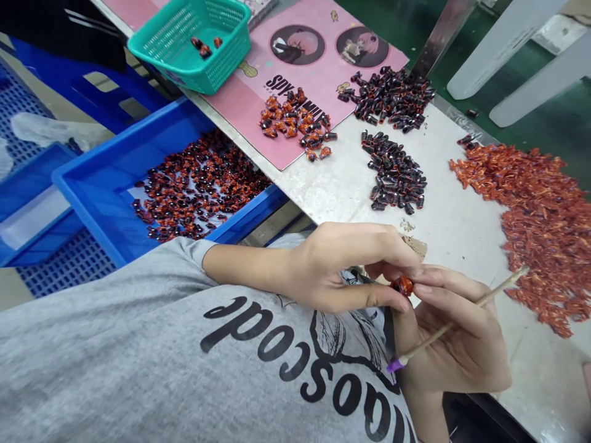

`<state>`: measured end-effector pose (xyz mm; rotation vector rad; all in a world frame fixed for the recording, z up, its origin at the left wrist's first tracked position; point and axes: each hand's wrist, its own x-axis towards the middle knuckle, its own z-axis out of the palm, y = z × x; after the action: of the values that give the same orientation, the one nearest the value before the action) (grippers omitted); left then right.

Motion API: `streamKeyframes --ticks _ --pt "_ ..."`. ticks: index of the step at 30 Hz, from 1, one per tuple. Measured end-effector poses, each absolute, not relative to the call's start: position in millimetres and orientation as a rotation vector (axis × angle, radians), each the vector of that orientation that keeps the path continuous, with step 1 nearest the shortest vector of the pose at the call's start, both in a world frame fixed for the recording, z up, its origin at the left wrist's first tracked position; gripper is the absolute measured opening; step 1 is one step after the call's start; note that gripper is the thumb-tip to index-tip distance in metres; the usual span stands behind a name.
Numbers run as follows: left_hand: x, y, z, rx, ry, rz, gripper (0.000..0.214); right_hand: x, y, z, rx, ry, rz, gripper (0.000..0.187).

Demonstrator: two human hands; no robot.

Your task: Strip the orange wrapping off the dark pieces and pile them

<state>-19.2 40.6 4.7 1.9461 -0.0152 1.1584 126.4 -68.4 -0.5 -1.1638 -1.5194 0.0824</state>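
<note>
My left hand (351, 264) pinches a small red and black piece (403, 285) between thumb and fingers, close to my chest at the table's near edge. My right hand (455, 335) meets it from the right, fingertips touching the same piece, and it also grips a thin wooden stick (462, 317) with a purple tip that slants up to the right. Both hands are closed. I wear a grey printed T-shirt (138, 357).
On the white table (341, 178) lie a large orange-red heap (540, 209) at right, two dark piles (394, 175) (390, 95), and a small orange pile (298, 123) on a pink sheet. A teal basket (194, 43) stands behind. A blue crate (99, 178) of mixed pieces sits at left.
</note>
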Motion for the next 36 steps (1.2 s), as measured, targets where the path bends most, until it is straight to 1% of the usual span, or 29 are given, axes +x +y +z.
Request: streamKeyframes --ticks 4,7,11,15,17,19,21,23,25,28,30,33,34,36 --pt "-18.8 43.7 1.4 1.931 0.041 1.169 0.007 127.5 -65.3 -2.7 -1.166 -1.448 0.071 0.058" --pt "-18.7 46.3 0.3 1.676 0.095 1.043 0.002 128.4 -64.8 -1.4 -1.148 -1.378 0.164 0.054" --pt "-17.3 47.3 -2.4 1.229 0.185 0.759 0.014 130.4 -64.4 -0.7 -1.145 -1.295 0.199 0.044" --pt "-15.0 44.1 -4.6 1.021 0.22 0.662 0.024 133.1 -61.9 -3.1 -1.127 -1.29 0.23 0.05" --pt "-14.5 44.3 -6.6 1.011 0.232 0.65 0.029 133.6 -60.5 -3.6 -1.139 -1.29 0.224 0.049" --pt "-15.4 50.5 -12.3 1.096 0.256 0.697 0.031 133.7 -60.0 -3.2 -1.178 -1.248 0.215 0.044" --pt "-18.4 65.4 -23.6 1.323 0.338 0.86 0.03 134.3 -60.5 -3.0 -1.226 -1.162 0.224 0.037" --pt "-24.0 88.0 -39.5 1.693 0.504 1.097 0.028 137.1 -61.9 -4.4 -1.268 -1.06 0.229 0.031" --pt "-31.7 112.7 -56.5 2.121 0.752 1.205 0.028 142.2 -64.0 -8.0 -1.292 -0.981 0.211 0.028" --pt "-43.6 139.1 -75.2 2.522 1.115 1.001 0.028 151.6 -68.4 -15.5 -1.355 -0.901 0.166 0.024" --pt "-47.7 145.5 -80.0 2.611 1.257 0.847 0.026 157.9 -71.7 -20.5 -1.426 -0.856 0.144 0.024" --pt "-42.7 144.6 -76.5 2.663 1.347 0.729 0.025 168.3 -74.6 -28.0 -1.48 -0.808 0.122 0.026" --pt "-37.7 143.6 -73.4 2.688 1.333 0.701 0.024 172.1 -74.6 -30.6 -1.473 -0.788 0.127 0.029" --pt "-23.7 142.6 -66.3 2.764 1.195 0.625 0.024 179.3 -73.3 -36.0 -1.449 -0.741 0.178 0.046"
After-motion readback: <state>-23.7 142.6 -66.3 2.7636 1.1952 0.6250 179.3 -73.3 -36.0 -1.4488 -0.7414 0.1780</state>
